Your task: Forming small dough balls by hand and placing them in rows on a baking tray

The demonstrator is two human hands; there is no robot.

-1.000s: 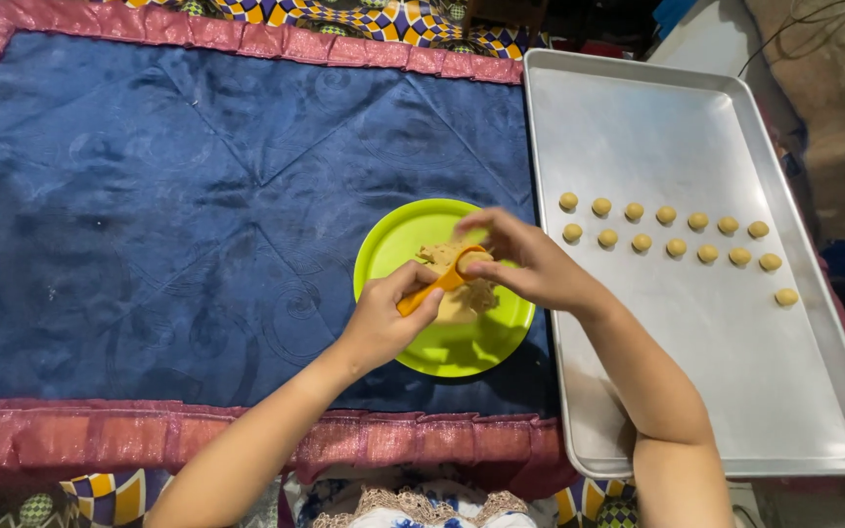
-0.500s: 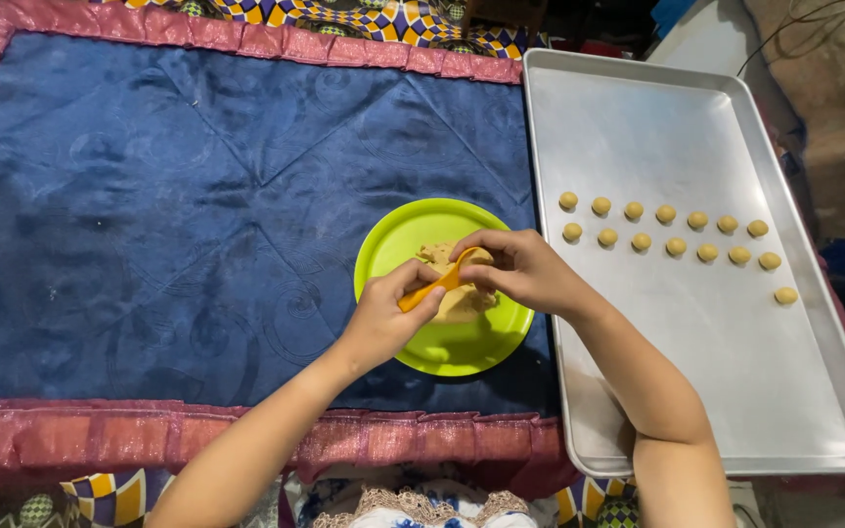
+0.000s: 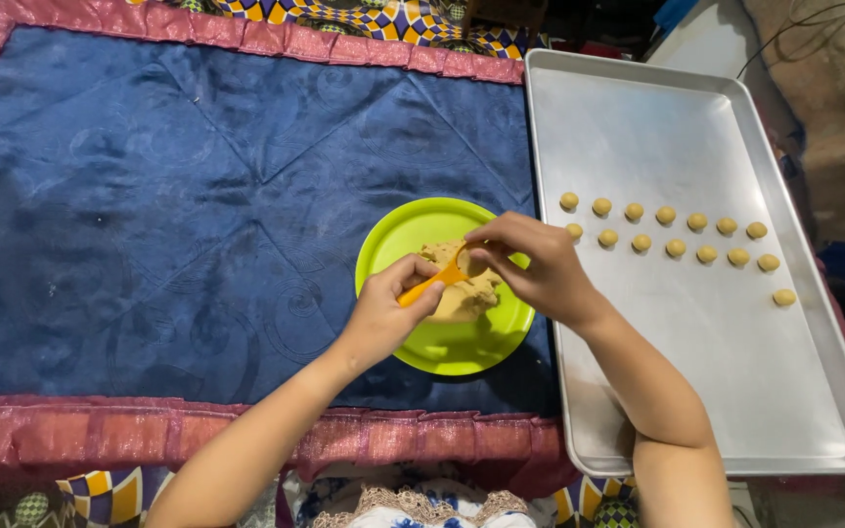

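The left hand [image 3: 383, 311] has its fingers closed round the handle of a small orange plastic spoon [image 3: 434, 282], while the right hand [image 3: 532, 266] pinches its fingers over the spoon's bowl, seemingly to press the dough into it. Both hover above the pale tan dough lump [image 3: 462, 288] on the round lime-green plastic plate [image 3: 442, 347] on the blue satin cloth [image 3: 149, 215]. At three o'clock lies a rectangular silver metal baking tray [image 3: 696, 391] carrying two rows of small dough balls [image 3: 677, 230], close enough for an easy reach.

Both hands [image 3: 383, 311] work an orange spoon [image 3: 434, 282] over dough [image 3: 466, 293].
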